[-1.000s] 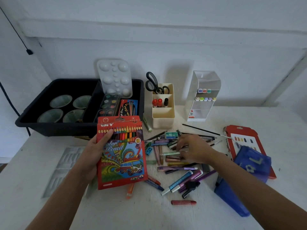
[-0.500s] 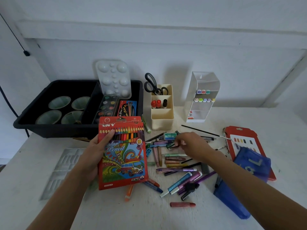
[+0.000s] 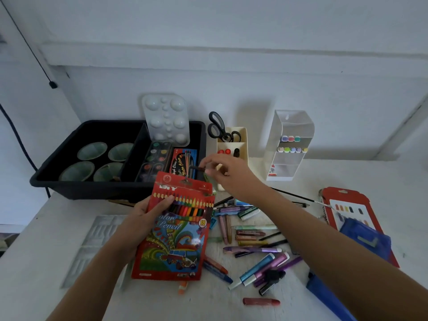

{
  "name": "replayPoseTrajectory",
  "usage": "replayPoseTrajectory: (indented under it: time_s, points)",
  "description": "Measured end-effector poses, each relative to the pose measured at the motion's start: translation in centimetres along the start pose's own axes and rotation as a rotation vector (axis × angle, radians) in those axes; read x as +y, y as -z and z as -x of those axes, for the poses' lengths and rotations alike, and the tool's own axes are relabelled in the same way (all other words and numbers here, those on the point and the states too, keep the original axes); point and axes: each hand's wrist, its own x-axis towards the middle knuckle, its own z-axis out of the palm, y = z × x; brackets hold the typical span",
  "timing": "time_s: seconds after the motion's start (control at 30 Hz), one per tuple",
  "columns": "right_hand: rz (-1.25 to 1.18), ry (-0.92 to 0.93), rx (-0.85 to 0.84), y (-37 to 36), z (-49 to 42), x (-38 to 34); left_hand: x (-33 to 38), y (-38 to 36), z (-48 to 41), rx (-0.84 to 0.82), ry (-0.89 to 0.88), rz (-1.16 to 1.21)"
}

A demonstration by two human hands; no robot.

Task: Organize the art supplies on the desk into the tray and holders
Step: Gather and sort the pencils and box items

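The right hand [image 3: 225,173] has lifted from the loose pile of crayons [image 3: 250,235] on the worktop [image 3: 34,228] and now pinches a dark pencil [image 3: 197,168] just above the colour pencil box [image 3: 178,237], which the left hand [image 3: 141,216] grips. The pencil probably returns into this box.

A white desk [image 3: 53,218] fills the lower frame. A black tray [image 3: 92,191] sits at upper left, a cream holder [image 3: 243,135] and a clear holder [image 3: 287,158] at upper centre. Loose crayons and markers [image 3: 250,234] are scattered at centre right, a red card pack [image 3: 347,202] and a blue pouch [image 3: 366,239] at the right edge, and a clear plastic insert [image 3: 97,235] at lower left.
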Motion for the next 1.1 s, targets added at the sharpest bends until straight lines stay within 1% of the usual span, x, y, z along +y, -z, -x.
replayPoseTrajectory:
  time_s: [0.1, 0.2, 0.27, 0.37, 0.57, 0.6, 0.67, 0.73, 0.77, 0.8, 0.87, 0.93, 1.03, 1.07, 1.1]
  points:
    - [0.184, 0.15, -0.093, -0.1, -1.1, -1.2, 0.5, 0.1, 0.6, -0.055, -0.022, -0.046]
    - [0.275, 0.282, -0.235, -0.5, -1.8, -2.8, 0.7, 0.2, 0.9, -0.064, -0.044, -0.072]
    - [0.306, 0.39, -0.261, -0.8, -2.3, -3.6, 0.7, 0.2, 1.0, -0.06, -0.049, -0.071]
    - [0.277, 0.415, -0.264, -0.9, -3.1, -4.3, 0.7, 0.4, 1.0, -0.055, -0.047, -0.059]
    - [0.317, 0.463, -0.313, -1.3, -3.6, -5.4, 0.7, 0.4, 1.0, -0.091, -0.044, -0.015]
    - [0.327, 0.465, -0.301, -1.2, -3.6, -5.3, 0.7, 0.3, 0.9, -0.096, -0.038, 0.001]
    - [0.429, 0.457, -0.201, -0.9, -3.7, -4.6, 0.7, 0.2, 0.9, -0.101, -0.027, 0.025]
    - [0.553, 0.344, -0.073, -0.5, -3.5, -3.2, 0.7, 0.4, 0.8, -0.1, -0.027, 0.035]
    - [0.518, 0.255, -0.015, -0.3, -3.2, -2.5, 0.7, 0.5, 0.7, -0.097, -0.025, 0.038]
    - [0.402, 0.157, 0.028, 0.0, -2.9, -1.8, 0.6, 0.5, 0.6, -0.09, -0.022, 0.043]
    - [0.052, -0.027, 0.072, 0.3, -2.3, -0.6, 0.4, 0.6, 0.5, -0.084, -0.013, 0.047]
    - [-0.299, -0.173, 0.075, 0.2, -1.6, 0.2, 0.2, 0.6, 0.4, -0.098, 0.004, 0.033]
    - [-0.807, -0.298, 0.169, -0.5, -0.8, 0.2, -0.1, 0.2, 0.3, -0.128, 0.022, 0.032]
    - [-0.935, -0.319, 0.206, -0.6, -0.7, -0.1, -0.1, 0.0, 0.2, -0.136, 0.026, 0.033]
    - [-1.004, -0.327, 0.239, -0.8, -0.7, -0.4, 0.0, -0.1, 0.2, -0.146, 0.031, 0.029]
